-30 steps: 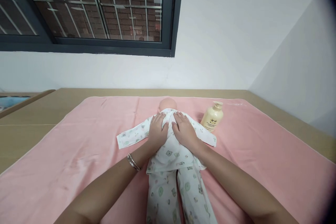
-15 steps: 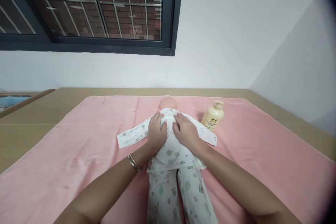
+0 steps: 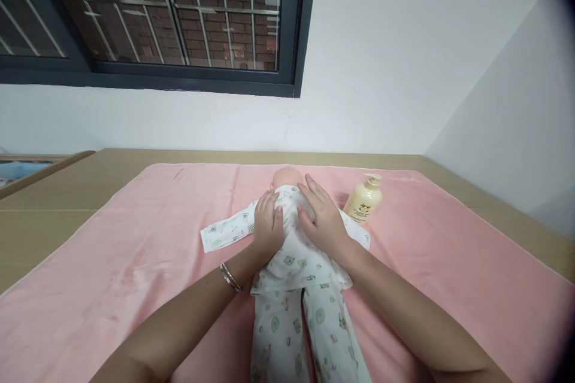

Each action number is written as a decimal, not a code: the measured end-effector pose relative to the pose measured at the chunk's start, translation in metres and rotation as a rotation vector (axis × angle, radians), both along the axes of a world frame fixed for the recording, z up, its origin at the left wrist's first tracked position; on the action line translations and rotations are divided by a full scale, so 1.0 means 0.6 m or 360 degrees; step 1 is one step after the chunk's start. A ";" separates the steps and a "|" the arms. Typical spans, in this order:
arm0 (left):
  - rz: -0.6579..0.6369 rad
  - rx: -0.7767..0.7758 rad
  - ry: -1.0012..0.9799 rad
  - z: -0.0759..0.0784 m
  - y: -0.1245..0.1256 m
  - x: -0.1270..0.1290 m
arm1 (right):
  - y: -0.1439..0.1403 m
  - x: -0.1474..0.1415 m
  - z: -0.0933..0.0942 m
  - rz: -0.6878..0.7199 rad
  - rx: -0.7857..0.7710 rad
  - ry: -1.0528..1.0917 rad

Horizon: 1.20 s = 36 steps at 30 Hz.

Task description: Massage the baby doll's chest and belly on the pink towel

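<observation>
The fingers [image 3: 275, 216] of the left hand [image 3: 266, 227] are laid flat and close together on the upper back of the baby doll [image 3: 291, 263], with nothing gripped; those of the right hand [image 3: 324, 222] are spread a little wider, their tips reaching up to the collar just below the doll's bare head [image 3: 284, 176]. Whether a fold of the printed sleepsuit [image 3: 294, 257] is pinched under either palm cannot be told.

The doll is laid face down along the middle of the pink towel [image 3: 135, 263], head away from the viewer, legs toward the lower edge, one sleeve stretched out flat to the left.

Several risks are judged from this. If the palms are pressed and slid, the loose cloth could be bunched at the neck, or the light doll could be dragged across the towel. The towel itself could be rucked on the desk [image 3: 54, 191]. The pump bottle [image 3: 363, 200], stood just beside the right hand, could be knocked over by a wide sweep of that wrist.

Both forearms are brought in from the lower corners and converge on the doll's back, wrists low and nearly straight; thin bangles [image 3: 229, 276] are worn on the left wrist
</observation>
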<state>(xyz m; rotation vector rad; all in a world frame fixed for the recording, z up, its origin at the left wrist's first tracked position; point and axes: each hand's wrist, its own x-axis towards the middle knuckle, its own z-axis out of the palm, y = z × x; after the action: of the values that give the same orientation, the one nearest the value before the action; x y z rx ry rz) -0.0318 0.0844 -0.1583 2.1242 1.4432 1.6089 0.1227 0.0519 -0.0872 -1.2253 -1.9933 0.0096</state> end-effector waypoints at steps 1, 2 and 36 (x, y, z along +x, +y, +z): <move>0.0001 0.0025 -0.0014 -0.001 -0.001 0.000 | -0.003 -0.004 -0.003 0.0032 0.0049 -0.0007; 0.0003 0.0047 -0.0025 -0.002 -0.001 0.000 | -0.002 -0.007 -0.010 0.0058 0.0075 -0.0026; 0.0030 -0.0048 0.0060 0.003 0.006 -0.003 | 0.029 -0.005 -0.036 0.0210 -0.0380 -0.0503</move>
<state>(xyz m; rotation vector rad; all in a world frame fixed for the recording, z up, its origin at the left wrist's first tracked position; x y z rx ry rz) -0.0338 0.0879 -0.1562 2.1419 1.4931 1.5518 0.1197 0.0693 -0.1090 -1.3047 -2.4014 0.1301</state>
